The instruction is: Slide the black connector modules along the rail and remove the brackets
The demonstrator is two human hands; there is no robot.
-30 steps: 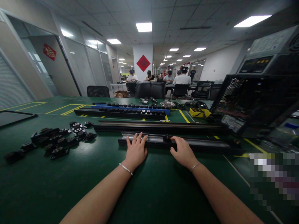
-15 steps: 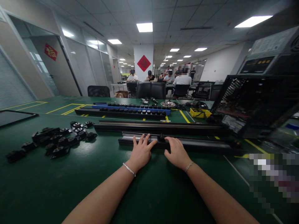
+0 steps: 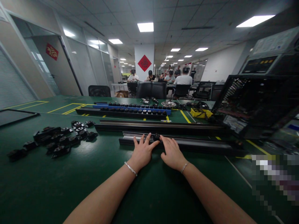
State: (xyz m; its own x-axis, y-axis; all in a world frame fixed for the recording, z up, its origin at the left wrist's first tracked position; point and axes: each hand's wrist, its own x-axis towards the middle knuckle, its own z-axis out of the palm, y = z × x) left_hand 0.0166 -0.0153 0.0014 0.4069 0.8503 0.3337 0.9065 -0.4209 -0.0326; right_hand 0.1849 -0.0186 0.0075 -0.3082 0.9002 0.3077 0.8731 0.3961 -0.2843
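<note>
A long black metal channel lies crosswise on the table in front of me. A small black part sits in it between my hands; its details are too small to make out. My left hand rests on the channel with spread fingers, its thumb reaching the part's near side. My right hand has its fingers stretched out, the tips at the right side of the part and the thumb apart. Neither hand wraps around anything. To the left lies a loose pile of small black parts.
Behind the channel lies another long black channel. Farther back, a blue rail and a black rail carry rows of small parts. A yellow box and an open computer case stand right. People sit at far tables.
The small black part has slid a little left along the channel. My right hand has moved left with it, closer to my left hand, which stays almost in place.
</note>
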